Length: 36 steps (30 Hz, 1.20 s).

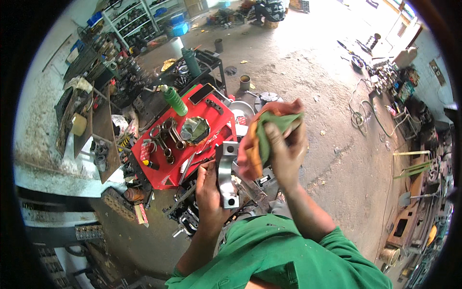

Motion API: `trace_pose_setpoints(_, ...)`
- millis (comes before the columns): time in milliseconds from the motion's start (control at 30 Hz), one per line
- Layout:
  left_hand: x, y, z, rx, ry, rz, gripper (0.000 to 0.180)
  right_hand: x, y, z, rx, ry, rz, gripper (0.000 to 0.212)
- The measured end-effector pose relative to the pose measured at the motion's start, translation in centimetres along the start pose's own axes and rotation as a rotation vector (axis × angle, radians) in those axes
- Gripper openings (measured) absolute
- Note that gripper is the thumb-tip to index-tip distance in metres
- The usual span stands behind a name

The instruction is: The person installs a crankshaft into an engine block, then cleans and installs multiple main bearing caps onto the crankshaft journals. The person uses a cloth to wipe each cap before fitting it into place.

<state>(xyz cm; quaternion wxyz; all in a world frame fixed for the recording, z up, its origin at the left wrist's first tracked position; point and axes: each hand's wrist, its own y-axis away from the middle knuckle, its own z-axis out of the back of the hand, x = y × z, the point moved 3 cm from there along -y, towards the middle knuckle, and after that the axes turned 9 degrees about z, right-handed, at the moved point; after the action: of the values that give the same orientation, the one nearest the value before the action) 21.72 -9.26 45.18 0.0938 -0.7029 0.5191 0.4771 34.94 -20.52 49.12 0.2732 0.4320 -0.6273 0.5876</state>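
Observation:
Upright in my left hand (pixel 209 190) is a bearing cap (pixel 225 176), a bright metal block with a half-round hollow and a bolt hole at each end. The fingers grip its left side. To its right, my right hand (pixel 287 149) clutches a bunched orange and green cloth (pixel 260 130), apart from the cap. Beyond my left hand, a red tabletop (pixel 192 161) carries several connecting rods (pixel 169 137), a green bottle (pixel 174 100), a foil-like packet (pixel 195 130) and a phone (pixel 201 94).
Below my hands lies dark engine machinery (pixel 187 212), partly hidden. A black tool cart (pixel 207 60) with another bottle stands behind the red top. A metal cylinder (pixel 245 82) stands on the floor. Cables (pixel 358 118) and machine parts lie far right. A person (pixel 270 10) sits at the back.

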Motion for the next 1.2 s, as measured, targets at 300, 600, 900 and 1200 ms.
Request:
trace_pose_setpoints(300,-1.5,0.6,5.5,-0.098,-0.33,-0.146,0.025,-8.2,-1.9,-5.0,0.774,0.01,-0.379,0.046)
trace_pose_setpoints(600,-2.5,2.2,10.8,-0.216,-0.279,-0.088,0.02,-22.9,-3.2,-17.7,0.645,0.689,-0.051,0.064)
trace_pose_setpoints(900,-6.2,1.2,10.6,-0.214,-0.295,0.063,0.026,-8.2,0.3,-12.2,1.278,-0.398,-0.174,0.062)
trace_pose_setpoints(1200,-7.0,0.7,3.3,0.346,0.141,0.468,0.069,-0.5,-1.2,0.6,0.938,-0.046,0.034,0.046)
